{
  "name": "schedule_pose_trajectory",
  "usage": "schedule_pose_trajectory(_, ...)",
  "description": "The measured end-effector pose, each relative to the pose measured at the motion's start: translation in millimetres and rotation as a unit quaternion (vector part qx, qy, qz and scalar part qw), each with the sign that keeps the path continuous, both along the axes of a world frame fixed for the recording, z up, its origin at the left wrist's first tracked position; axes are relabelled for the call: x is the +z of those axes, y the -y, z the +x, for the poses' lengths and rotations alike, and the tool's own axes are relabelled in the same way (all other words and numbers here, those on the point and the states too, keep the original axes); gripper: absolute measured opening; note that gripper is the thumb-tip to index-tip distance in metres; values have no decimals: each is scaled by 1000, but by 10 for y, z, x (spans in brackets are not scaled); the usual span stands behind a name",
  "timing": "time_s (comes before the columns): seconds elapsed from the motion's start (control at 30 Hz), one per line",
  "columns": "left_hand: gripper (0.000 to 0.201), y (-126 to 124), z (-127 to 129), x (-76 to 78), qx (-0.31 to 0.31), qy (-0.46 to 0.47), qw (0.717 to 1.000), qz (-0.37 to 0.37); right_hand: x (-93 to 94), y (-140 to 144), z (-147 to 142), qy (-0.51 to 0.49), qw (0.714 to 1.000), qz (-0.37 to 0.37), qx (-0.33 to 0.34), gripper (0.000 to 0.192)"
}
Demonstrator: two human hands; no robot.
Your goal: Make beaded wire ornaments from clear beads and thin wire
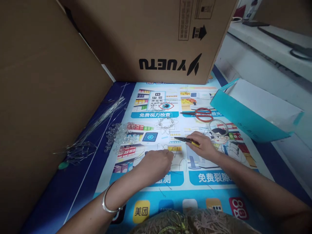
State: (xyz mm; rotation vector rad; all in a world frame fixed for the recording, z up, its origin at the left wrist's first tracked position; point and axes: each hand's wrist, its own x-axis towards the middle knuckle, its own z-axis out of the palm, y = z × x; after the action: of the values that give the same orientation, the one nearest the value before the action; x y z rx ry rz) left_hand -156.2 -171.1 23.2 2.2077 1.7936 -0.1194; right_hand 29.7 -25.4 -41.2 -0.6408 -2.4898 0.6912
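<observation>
My right hand [202,145] is wrapped round pliers [181,139] with dark jaws and yellow grips, the tips pointing left. Lower and to the left, my left hand [158,164] is closed with its fingertips pinched over the printed sheet [181,123]. What it holds is hidden; thin wires [179,159] lie close to those fingertips. Beyond both hands sits a ring of clear beads and wire [167,123]. A heap of clear beads [119,136] spreads to the left of it.
Red-handled scissors [204,114] and a tape roll [218,127] lie beyond my right hand. An open teal box [253,113] stands at right. Bundled wires [102,120] lie at left, with a wire cluster [79,152] nearer. Cardboard panels [156,39] wall the back and left.
</observation>
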Motion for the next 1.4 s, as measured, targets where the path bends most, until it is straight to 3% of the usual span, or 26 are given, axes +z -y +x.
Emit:
schedule_pose_trajectory(0.13, 11, 41, 48, -18, -61, 26, 998, 5, 10, 1, 0, 3, 1000, -2, 11, 24)
schedule_pose_trajectory(0.43, 20, 125, 126, -18, -182, 3, 983, 33, 37, 16, -9, 37, 999, 16, 19, 21)
schedule_pose_trajectory(0.77, 15, 86, 71, -85, -220, 26, 975, 29, 26, 23, 3, 38, 999, 27, 18, 22)
schedule_pose_trajectory(0.97, 10, -5, -61, 72, -157, 123, 980, -26, 13, 18, 1, 38, 999, 18, 18, 24)
schedule_pose_trajectory(1.1, 14, -74, -134, 117, -97, 280, 950, -95, 5, 4, 9, 9, 1000, -23, 7, 24)
schedule_pose_trajectory(1.23, 13, -127, -178, 88, -13, 364, 924, -114, 112, 38, -5, -32, 993, -112, -17, 21)
schedule_pose_trajectory(1.4, 6, -144, -149, 3, 27, 346, 937, -29, 323, 213, -29, -28, 960, -280, 1, 23)
